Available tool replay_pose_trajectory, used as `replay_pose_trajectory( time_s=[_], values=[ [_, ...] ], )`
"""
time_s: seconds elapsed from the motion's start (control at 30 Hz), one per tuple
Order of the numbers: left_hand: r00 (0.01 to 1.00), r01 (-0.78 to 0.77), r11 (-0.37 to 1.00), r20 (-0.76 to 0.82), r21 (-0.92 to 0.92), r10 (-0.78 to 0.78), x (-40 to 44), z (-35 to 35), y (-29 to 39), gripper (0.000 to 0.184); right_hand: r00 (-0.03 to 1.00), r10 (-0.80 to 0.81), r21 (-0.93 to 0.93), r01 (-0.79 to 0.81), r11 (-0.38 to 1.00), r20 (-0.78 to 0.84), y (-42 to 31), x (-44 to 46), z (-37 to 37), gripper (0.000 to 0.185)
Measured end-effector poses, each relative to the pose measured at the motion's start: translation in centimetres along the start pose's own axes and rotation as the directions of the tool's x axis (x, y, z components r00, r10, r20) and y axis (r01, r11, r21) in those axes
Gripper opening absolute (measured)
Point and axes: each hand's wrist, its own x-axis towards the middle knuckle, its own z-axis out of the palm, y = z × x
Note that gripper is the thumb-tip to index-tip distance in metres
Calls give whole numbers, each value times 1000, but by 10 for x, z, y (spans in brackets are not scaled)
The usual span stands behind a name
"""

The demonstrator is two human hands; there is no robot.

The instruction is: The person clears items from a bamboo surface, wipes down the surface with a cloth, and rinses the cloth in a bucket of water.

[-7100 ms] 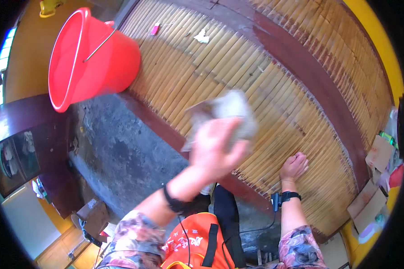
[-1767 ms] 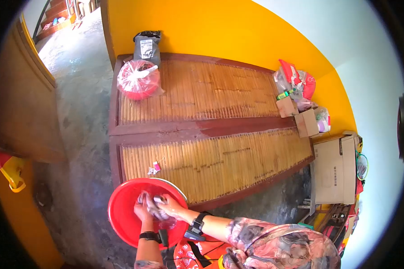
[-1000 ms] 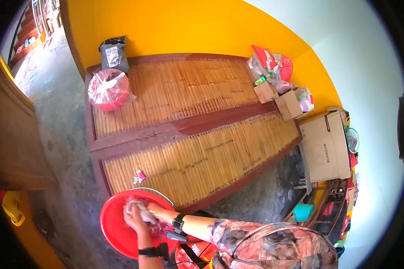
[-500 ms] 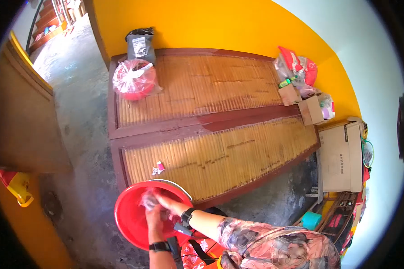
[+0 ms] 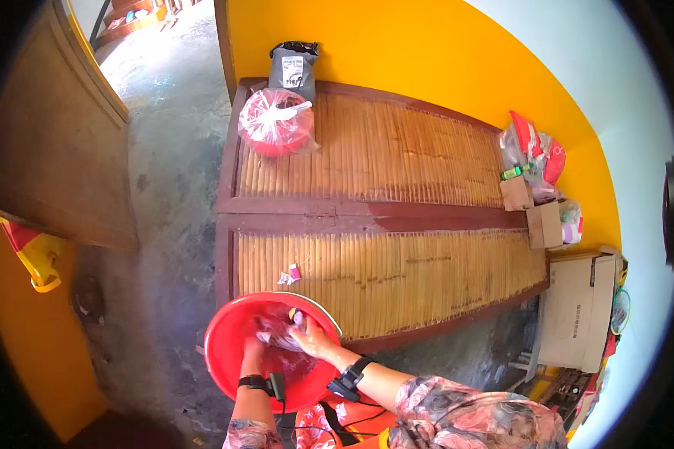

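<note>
A red bucket point(image 5: 216, 346) stands at the lower middle, beside the front edge of the bamboo-slat platform point(image 5: 382, 217). Inside it, a wet, greyish cloth point(image 5: 277, 334) is stretched between my two hands over reddish-looking water. My left hand point(image 5: 254, 349) grips the cloth's left part, its fingers partly hidden. My right hand point(image 5: 313, 339) is closed around the right part, near the bucket's right side. Both wrists wear black straps.
On the platform are a pink item point(image 5: 294, 272) with crumpled white paper, a plastic-wrapped red object point(image 5: 277, 127) and a grey bag point(image 5: 292, 71). Small boxes point(image 5: 544, 225) and bags sit at its right end. A large carton point(image 5: 579, 310) stands right; a door point(image 5: 60, 127) is left.
Since the first frame, the cloth has gone from the platform into the bucket. Over the last second my hands have moved apart, spreading the bunched cloth. The view has shifted too.
</note>
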Motion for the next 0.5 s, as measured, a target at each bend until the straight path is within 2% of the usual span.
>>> replay_pose_trajectory(
  time_s=[0.03, 0.07, 0.1, 0.13, 0.17, 0.2, 0.23, 0.27, 0.3, 0.33, 0.37, 0.4, 0.43, 0.47, 0.5],
  values=[
    [991, 97, 954, 121, -285, -64, -9, 3, 10, 62, 999, 29, -52, -27, 998, 39, -2, -2, -1, 67],
    [990, 104, 951, 122, -291, -71, -20, 12, 14, 62, 981, -158, -347, 110, 932, -113, 24, 7, 23, 79],
    [999, -50, 992, 27, 117, 47, -35, 27, 18, 59, 996, -93, -290, 88, 953, 0, 18, 3, 21, 83],
    [982, -154, 842, -15, 518, 189, -50, 38, 19, 56, 999, -43, -314, 49, 948, 25, 3, -5, 18, 80],
    [946, -182, 533, -1, 827, 324, -61, 40, 17, 55, 998, 5, -342, 15, 939, 57, -9, -12, 14, 79],
    [937, -330, 587, 182, 740, 298, 15, -3, -75, 51, 995, 50, -288, -24, 957, 82, -7, -11, 15, 78],
    [954, -282, 528, 292, 801, 67, -29, 4, -8, 49, 990, 89, -239, -61, 969, 107, -7, -8, 13, 77],
    [968, -150, 914, 244, 377, 58, -33, 6, 1, 41, 976, 161, -240, -124, 963, 143, -14, -10, 8, 79],
    [974, -67, 993, 221, 101, 44, -45, 11, 19, 38, 971, 181, -225, -143, 964, 158, -6, -6, 9, 87],
    [980, 8, 982, 198, -188, 30, -56, 16, 36, 35, 949, 230, -38, -227, 973, 215, -9, -11, 7, 89],
    [995, -44, 998, 95, 42, 40, -96, 25, 77, 34, 920, 271, 147, -321, 936, 281, -17, -17, 4, 91],
    [997, -75, 959, -1, 273, 78, -120, 32, 101, 34, 804, 431, 223, -547, 807, 410, -29, -20, -1, 94],
    [969, -247, 930, 80, 271, 234, -121, 30, 86, 35, 762, 417, 323, -607, 726, 495, -23, -15, 2, 91],
    [799, -550, 621, 134, 559, 586, -163, 39, 110, 33, 693, 356, 405, -680, 612, 627, -13, -8, 3, 86],
    [755, -629, 606, 196, 487, 626, -183, 44, 115, 34, 619, 267, 454, -749, 481, 739, -4, 1, 6, 83]
  ],
)
